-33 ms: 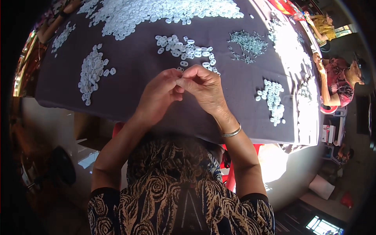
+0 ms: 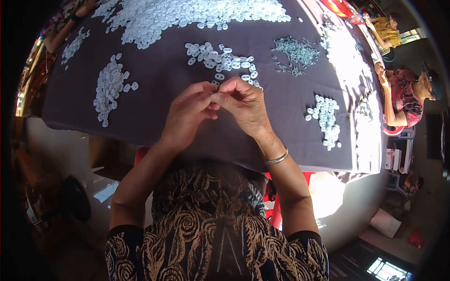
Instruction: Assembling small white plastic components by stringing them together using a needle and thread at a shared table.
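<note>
My left hand (image 2: 187, 112) and my right hand (image 2: 247, 107) meet fingertip to fingertip above the dark table, both closed in a pinch. Whatever sits between the fingers is hidden. Just beyond them lies a loose cluster of small white oval pieces (image 2: 211, 57), each with dark spots or holes. A heap of similar white pieces (image 2: 108, 89) rests to the left of my left hand. Off to the right of my right hand is another group of pale oval pieces (image 2: 326, 116). Farther back on that side are many small grey, screw-like parts (image 2: 296, 50).
A large spread of white pieces (image 2: 187, 14) covers the far side of the dark tablecloth (image 2: 154, 93). Strong sunlight washes out the right edge. Two people sit along the right (image 2: 407, 96) (image 2: 388, 32), and another person's arm (image 2: 58, 37) shows at the far left.
</note>
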Available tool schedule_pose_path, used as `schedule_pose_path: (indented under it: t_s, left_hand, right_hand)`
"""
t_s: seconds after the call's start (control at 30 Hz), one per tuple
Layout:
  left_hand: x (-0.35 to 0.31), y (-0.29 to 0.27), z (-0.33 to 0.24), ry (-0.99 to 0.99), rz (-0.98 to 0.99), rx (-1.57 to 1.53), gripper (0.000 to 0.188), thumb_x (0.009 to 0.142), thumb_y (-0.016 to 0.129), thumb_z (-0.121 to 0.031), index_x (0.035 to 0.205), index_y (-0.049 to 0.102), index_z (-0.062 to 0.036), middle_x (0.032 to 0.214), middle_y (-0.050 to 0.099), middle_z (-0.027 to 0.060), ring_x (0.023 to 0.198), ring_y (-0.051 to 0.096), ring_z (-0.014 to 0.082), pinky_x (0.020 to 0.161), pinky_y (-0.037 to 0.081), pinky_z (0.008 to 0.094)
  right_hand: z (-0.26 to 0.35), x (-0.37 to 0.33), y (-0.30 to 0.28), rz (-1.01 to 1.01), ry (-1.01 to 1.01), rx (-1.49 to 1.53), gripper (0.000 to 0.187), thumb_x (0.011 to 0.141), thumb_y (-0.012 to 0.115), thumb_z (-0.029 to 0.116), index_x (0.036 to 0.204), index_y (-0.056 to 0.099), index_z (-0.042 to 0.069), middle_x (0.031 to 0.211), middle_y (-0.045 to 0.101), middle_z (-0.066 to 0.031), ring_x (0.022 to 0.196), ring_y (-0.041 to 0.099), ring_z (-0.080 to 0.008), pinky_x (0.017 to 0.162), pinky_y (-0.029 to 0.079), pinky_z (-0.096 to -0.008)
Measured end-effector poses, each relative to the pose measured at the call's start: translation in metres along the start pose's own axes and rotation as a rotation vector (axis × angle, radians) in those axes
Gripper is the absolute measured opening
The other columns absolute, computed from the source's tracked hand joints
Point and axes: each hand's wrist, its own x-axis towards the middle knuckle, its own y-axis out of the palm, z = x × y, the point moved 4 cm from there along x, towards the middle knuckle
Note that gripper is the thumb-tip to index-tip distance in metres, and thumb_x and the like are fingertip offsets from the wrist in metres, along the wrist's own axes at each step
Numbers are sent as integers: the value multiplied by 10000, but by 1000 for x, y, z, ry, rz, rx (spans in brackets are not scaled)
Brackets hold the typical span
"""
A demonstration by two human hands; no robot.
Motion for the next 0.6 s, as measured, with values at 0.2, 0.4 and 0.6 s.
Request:
schedule_pose_path:
  t_s: [0.2, 0.4, 0.6]
  left_hand:
    - [-3, -8, -9, 328, -21, 382, 230, 892, 598, -25, 1122, 583, -28, 1008, 581, 25, 881, 565, 92, 740, 501, 257]
    - [-1, -9, -13, 339, -57, 446, 209, 881, 612, -11, 1090, 599, -20, 988, 608, 38, 864, 573, 103, 731, 502, 257]
    - [2, -12, -9, 301, -59, 438, 205, 877, 617, -4, 1080, 595, -13, 951, 616, 44, 799, 582, 107, 712, 498, 255]
  right_hand:
    - [-8, 2, 0, 6, 19, -28, 108, 855, 635, -28, 793, 568, 30, 770, 603, -19, 741, 617, -115, 685, 517, -259]
    - [-8, 3, 0, 19, 47, -71, 106, 864, 633, -10, 798, 561, 30, 760, 607, -13, 755, 621, -108, 686, 509, -250]
    - [-2, -1, 2, -12, 36, -240, 88, 875, 629, 15, 803, 580, 30, 753, 607, 6, 740, 592, -64, 649, 481, -218]
